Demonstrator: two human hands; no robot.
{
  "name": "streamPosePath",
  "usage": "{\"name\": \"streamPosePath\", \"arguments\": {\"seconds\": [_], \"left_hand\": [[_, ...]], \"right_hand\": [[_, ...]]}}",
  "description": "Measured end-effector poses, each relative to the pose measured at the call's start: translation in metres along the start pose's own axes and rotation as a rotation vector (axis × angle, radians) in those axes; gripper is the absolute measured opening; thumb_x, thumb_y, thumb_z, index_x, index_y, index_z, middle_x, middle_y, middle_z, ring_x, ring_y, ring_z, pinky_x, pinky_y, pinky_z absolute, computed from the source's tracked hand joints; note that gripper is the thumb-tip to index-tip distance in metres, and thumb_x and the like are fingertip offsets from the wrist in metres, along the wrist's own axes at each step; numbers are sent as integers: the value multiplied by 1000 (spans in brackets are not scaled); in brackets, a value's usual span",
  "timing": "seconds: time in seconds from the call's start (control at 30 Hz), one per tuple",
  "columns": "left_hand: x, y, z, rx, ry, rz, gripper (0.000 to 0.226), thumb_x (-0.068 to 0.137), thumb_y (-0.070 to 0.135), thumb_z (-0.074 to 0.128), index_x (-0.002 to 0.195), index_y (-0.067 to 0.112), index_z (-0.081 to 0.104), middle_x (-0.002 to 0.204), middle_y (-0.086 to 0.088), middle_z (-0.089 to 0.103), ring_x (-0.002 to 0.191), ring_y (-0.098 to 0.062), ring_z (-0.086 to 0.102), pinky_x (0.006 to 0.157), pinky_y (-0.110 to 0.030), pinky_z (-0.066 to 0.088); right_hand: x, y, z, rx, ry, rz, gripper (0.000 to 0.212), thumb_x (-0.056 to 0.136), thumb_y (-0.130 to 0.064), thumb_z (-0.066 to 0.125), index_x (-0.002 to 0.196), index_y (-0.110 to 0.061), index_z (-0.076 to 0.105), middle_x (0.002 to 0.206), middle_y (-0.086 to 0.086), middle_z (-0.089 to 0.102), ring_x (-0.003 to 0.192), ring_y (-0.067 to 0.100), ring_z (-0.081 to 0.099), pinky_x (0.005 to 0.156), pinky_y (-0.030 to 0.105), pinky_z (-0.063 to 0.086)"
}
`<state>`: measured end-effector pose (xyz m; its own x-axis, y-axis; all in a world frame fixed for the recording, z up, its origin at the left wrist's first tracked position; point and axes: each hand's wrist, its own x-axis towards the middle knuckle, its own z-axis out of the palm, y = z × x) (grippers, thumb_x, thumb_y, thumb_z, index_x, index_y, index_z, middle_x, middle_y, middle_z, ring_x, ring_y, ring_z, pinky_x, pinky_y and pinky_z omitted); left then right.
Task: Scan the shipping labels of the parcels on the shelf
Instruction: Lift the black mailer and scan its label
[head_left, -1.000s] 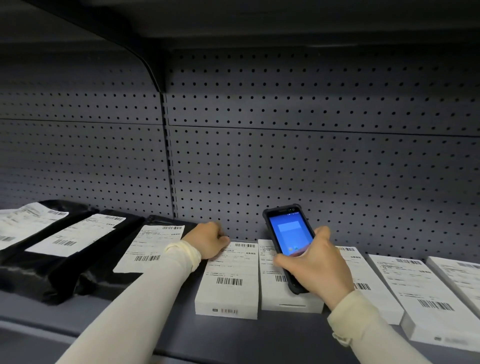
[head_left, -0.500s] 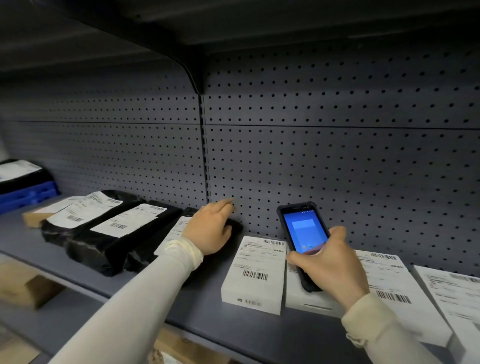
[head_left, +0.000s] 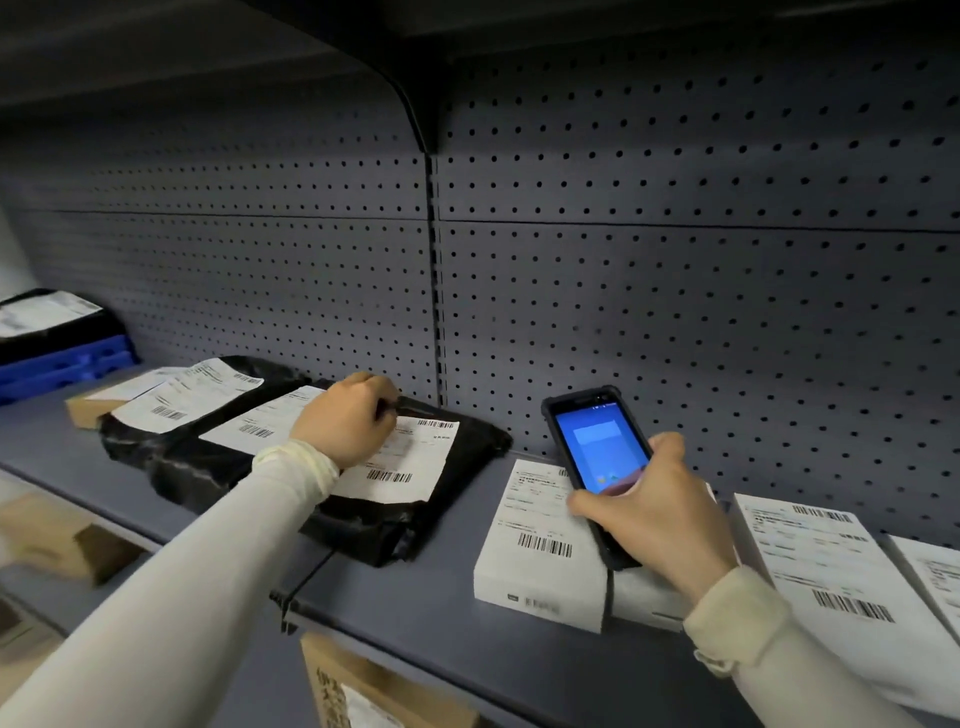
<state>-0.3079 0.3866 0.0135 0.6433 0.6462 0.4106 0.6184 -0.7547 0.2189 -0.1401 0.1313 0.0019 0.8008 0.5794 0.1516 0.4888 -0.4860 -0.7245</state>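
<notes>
My right hand (head_left: 655, 514) grips a black handheld scanner (head_left: 597, 447) with a lit blue screen, held above a white box (head_left: 535, 561) with a barcode label. My left hand (head_left: 345, 418) rests with curled fingers on the far edge of a black poly bag (head_left: 421, 514), pinching its top beside the white shipping label (head_left: 400, 467). Two more black bags (head_left: 171, 447) with labels lie to the left. Further white labelled boxes (head_left: 821, 566) line the shelf on the right.
The grey shelf (head_left: 426, 608) is backed by a perforated panel (head_left: 675, 291). At far left stand a brown flat carton (head_left: 85, 408) and a blue tray (head_left: 62, 364) with a black parcel on it. Cardboard boxes (head_left: 363, 691) sit on the lower shelf.
The view swung left. My left hand left the white box and moved onto the nearest black bag, uncovering its label. The scanner hand stayed over the white boxes.
</notes>
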Motion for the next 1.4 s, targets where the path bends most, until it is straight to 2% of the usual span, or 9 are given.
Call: {"name": "streamPosePath", "arguments": {"seconds": [0.13,0.27,0.4,0.6,0.8,1.03,1.23,1.3,1.4], "left_hand": [[23,-25,-2,-28,-42,22,22,89,18,51,106,16,65,111,-2,66,100,-23,62,82,-30,48],[53,-53,-3,0,-159,43,22,89,19,49,106,16,63,106,-6,67,96,-27,62,85,-39,51],[85,-72,4,-2,-234,128,19,91,22,48,104,18,62,108,-7,67,94,-28,62,84,-39,51],[124,-69,31,82,-420,265,31,94,16,44,119,25,61,121,-1,62,108,-25,58,95,-34,46],[141,-61,60,165,-645,355,21,98,22,41,94,16,60,107,-6,63,87,-23,56,84,-29,43],[145,-60,50,184,-828,364,22,95,24,48,110,17,64,93,4,59,88,-16,53,83,-25,40],[144,-57,47,157,-812,339,11,90,17,56,89,15,67,82,4,58,80,-15,51,81,-24,40],[144,-59,47,104,-776,322,17,89,16,59,73,21,59,72,8,56,78,-14,51,81,-24,39],[142,-60,43,24,-727,302,24,90,15,58,69,24,53,63,13,50,64,-7,47,75,-22,37]], "right_hand": [[13,-17,17,-6,35,12,67,65,-36,81,102,-22,27,77,-10,63,72,4,58,60,30,47],[25,-42,39,-30,66,34,69,64,-34,81,111,-18,34,75,-12,64,71,-1,55,57,28,43],[36,-60,57,-45,134,62,73,65,-36,80,119,-16,35,76,-13,64,73,1,54,57,29,41],[36,-74,71,-42,223,109,67,63,-36,81,102,-23,28,76,-12,64,76,4,57,68,34,49],[34,-78,78,-62,266,170,65,64,-37,80,101,-24,28,75,-12,65,76,3,58,68,33,52],[31,-81,82,-64,307,202,61,64,-35,79,100,-22,31,76,-12,64,75,-2,55,63,31,48],[25,-83,83,-46,291,178,61,65,-36,79,97,-25,29,77,-12,64,75,-1,56,65,30,48],[24,-83,81,-34,286,171,62,65,-36,79,98,-25,28,77,-11,64,75,-1,56,65,30,48],[24,-83,79,-18,288,166,63,65,-36,79,98,-25,27,77,-12,64,75,-2,54,66,30,48]]}}
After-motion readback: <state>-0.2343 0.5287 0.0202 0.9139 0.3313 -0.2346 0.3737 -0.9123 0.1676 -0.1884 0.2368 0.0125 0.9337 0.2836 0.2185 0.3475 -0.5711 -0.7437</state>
